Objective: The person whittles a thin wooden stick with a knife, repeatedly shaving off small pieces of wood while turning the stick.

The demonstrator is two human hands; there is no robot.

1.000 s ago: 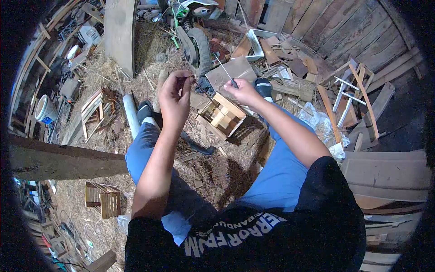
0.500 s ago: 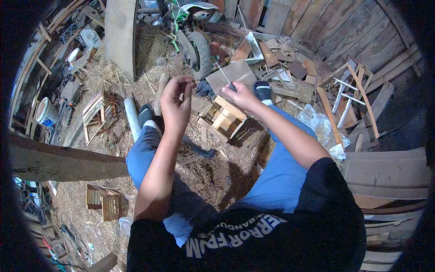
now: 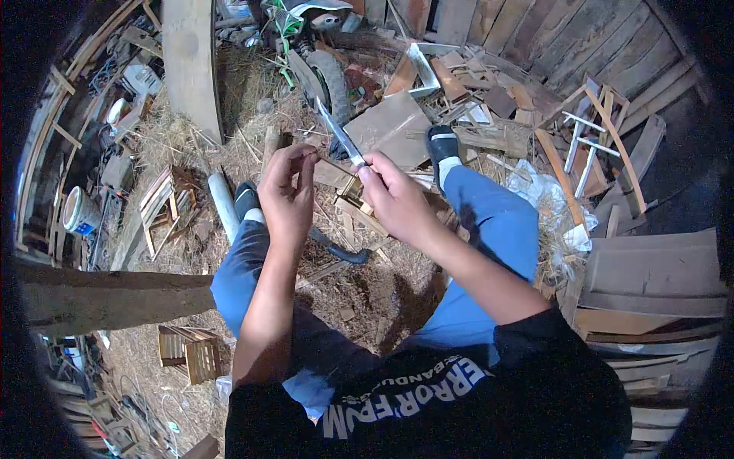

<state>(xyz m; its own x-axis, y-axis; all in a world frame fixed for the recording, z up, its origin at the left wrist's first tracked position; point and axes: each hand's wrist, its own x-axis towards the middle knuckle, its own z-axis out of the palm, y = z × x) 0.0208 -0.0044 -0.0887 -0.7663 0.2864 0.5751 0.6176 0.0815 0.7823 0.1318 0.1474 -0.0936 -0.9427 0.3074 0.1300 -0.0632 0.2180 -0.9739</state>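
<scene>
My right hand (image 3: 397,200) is wrapped around the handle of a knife (image 3: 341,135), its bright blade pointing up and to the left. My left hand (image 3: 286,191) is closed in a pinch just left of the knife; anything between its fingertips is too small to make out. Below both hands, a small slatted wooden crate (image 3: 362,217) stands on the ground between my feet, largely covered by my right hand and forearm. A dark curved object (image 3: 345,254) lies on the ground nearer to me.
Small slatted wooden frames sit at left (image 3: 162,203) and lower left (image 3: 200,358). A beam (image 3: 115,298) juts in from the left. Scrap wood (image 3: 489,107) and a brown panel (image 3: 390,126) lie ahead, near a motorbike wheel (image 3: 330,80). Clear plastic (image 3: 539,191) lies at right.
The knife has turned so its broad blade shows, and my right hand has come down and over the crate. My left hand has lowered slightly, still pinched. The view has shifted a little.
</scene>
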